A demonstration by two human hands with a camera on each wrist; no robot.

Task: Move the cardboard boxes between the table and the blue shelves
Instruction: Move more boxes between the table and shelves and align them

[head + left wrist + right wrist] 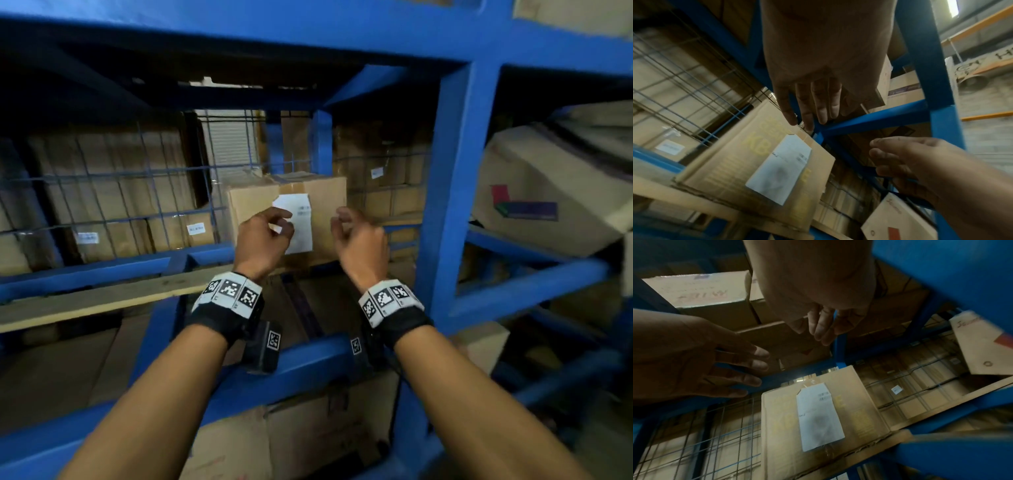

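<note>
A brown cardboard box (253, 202) with a white paper label (301, 209) stands at the back of a blue shelf (448, 192), beside a rear upright. Both my hands hover just in front of its face and touch nothing. My left hand (279, 222) is over the label's left edge, fingers loosely curled. My right hand (342, 222) is at the box's right part, also loosely curled and holding nothing. The left wrist view shows the left fingers (812, 104) fairly straight above the box (731, 162). In the right wrist view the right fingers (822, 331) hang free above the box (863, 410).
Wire mesh (120, 192) closes the back of the bay, with stacked cartons behind it. A wooden plank (102, 298) lies along the shelf on the left. A tilted carton (548, 185) sits in the right-hand bay. More cartons (308, 438) fill the level below.
</note>
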